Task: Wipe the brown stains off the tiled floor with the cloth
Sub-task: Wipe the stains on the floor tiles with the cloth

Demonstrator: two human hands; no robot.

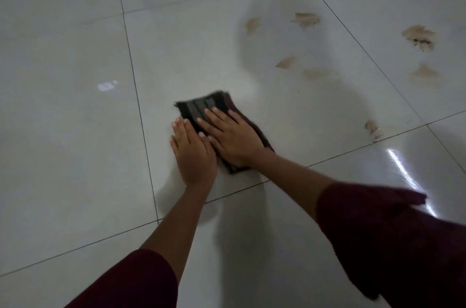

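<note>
Near glossy pale tiled floor (75, 80) centre: left hand (193, 154), right hand (232, 136) flat, pressing dark folded cloth (201, 103); risks missing brown smeared stains (306, 20) toward far-right corner.

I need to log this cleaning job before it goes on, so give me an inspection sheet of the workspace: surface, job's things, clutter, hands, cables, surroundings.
Surface: glossy pale tiled floor with dark grout lines and light glare.
Job's things: dark folded cloth flat on the floor; brown stains unwiped, up and to the right of the cloth, on two tiles.
Clutter: nothing seen.
Hands: right hand pressed flat on the cloth, fingers straight; left hand flat beside it, mostly on the tile at the cloth's left edge.
Cables: nothing seen.
Surroundings: only floor and dark red sleeves in view.
</note>
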